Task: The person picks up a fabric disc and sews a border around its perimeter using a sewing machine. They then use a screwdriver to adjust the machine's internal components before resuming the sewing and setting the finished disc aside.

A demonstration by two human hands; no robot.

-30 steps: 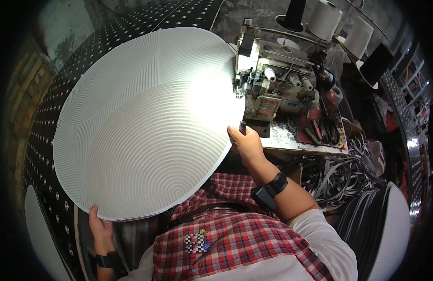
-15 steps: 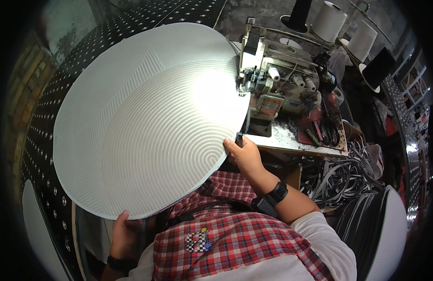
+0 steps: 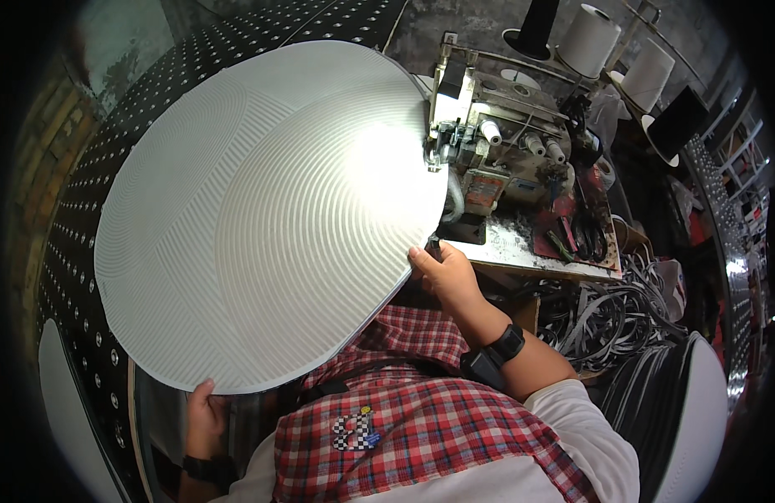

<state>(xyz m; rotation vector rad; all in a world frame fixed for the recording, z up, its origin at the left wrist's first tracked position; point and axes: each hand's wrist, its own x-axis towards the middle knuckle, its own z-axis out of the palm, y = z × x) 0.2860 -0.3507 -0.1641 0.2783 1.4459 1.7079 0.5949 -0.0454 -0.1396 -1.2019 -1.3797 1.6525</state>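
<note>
A large oval light-grey mat (image 3: 279,226) with ridged arc patterns and a pale edge fills the middle left. Its right edge sits under the head of a sewing machine (image 3: 501,138), where a bright lamp glares. My right hand (image 3: 446,267) is closed on the mat's lower right edge, thumb on top; the fingers beneath are hidden. A small black object (image 3: 435,245) shows by that hand, its kind unclear. At the near left rim, my left hand (image 3: 206,419) pinches the edge, thumb up, its other fingers mostly hidden.
A black table (image 3: 90,201) with shiny round studs lies under and left of the mat. Black and white thread cones (image 3: 590,38) stand behind the machine. Tangled grey strips (image 3: 609,314) hang to the right. Stacked mats (image 3: 689,411) stand at lower right, another pale mat (image 3: 69,402) at lower left.
The mat has turned counterclockwise; its arc centre moved up along the right edge towards the machine. My right hand shifted slightly right, my left hand slightly left.
</note>
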